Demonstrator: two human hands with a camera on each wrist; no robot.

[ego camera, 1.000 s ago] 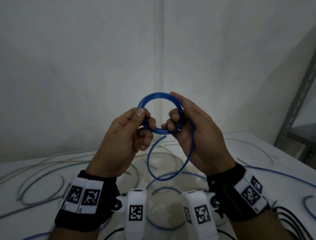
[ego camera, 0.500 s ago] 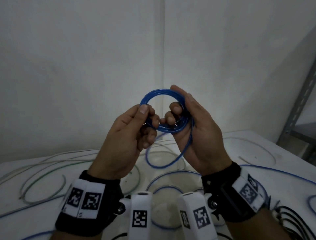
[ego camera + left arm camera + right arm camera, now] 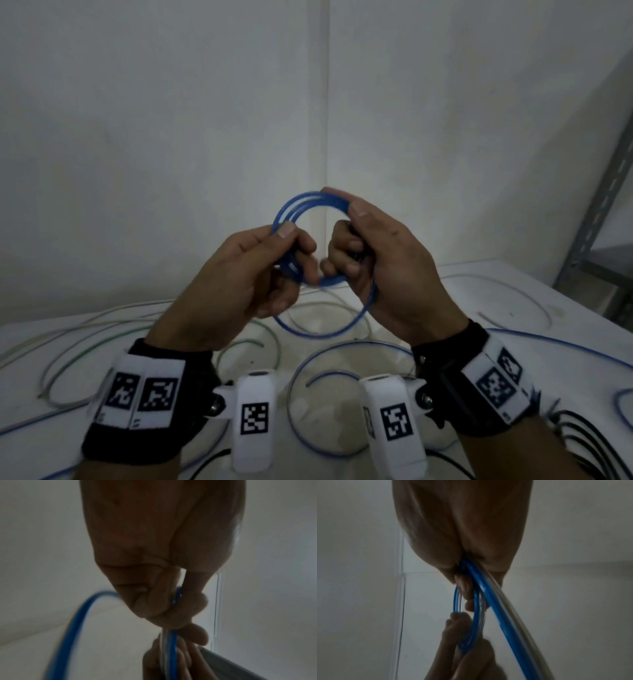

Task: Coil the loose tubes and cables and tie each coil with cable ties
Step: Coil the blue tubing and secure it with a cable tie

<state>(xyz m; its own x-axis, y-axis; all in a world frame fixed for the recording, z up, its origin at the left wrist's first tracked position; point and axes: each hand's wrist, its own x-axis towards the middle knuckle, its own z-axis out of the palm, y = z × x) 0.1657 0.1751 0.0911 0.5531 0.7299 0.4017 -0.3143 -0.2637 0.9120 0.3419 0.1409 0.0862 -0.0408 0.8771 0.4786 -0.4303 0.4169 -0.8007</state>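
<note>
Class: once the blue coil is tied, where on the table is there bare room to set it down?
Barest: the far right stretch of the table, behind the arcing white tube. Crowded: the middle beneath both hands, ringed by a blue tube, the left with white and green tubes, and black cables near right.

Your right hand (image 3: 383, 267) hides part of the blue coil (image 3: 308, 205); black cables (image 3: 589, 442) cut off at the near-right edge.

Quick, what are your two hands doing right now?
Left hand: pinching the left side of the blue tube coil.
Right hand: fingers curled round the coil's right side, gripping it.
</note>
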